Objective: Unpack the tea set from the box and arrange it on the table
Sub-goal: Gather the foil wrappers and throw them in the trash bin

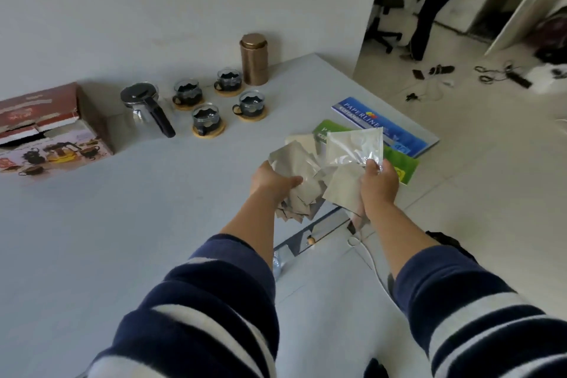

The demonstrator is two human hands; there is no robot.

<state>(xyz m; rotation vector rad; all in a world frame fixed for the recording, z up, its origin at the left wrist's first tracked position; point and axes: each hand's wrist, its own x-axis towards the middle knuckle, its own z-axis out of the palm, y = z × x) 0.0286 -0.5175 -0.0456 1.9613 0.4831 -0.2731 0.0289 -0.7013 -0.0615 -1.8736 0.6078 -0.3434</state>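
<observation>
The tea set box lies on its side at the far left of the white table. A glass teapot with a black handle stands to its right. Several glass cups on round wooden coasters sit beside the pot. A copper canister stands upright behind them. My left hand grips a bundle of silvery wrapping sheets above the table's right edge. My right hand holds more of the wrapping sheets, one raised flat.
A blue paper ream and a green packet lie at the table's right corner. Cables and small items litter the tiled floor to the right. A person's legs and an office chair stand in the room beyond.
</observation>
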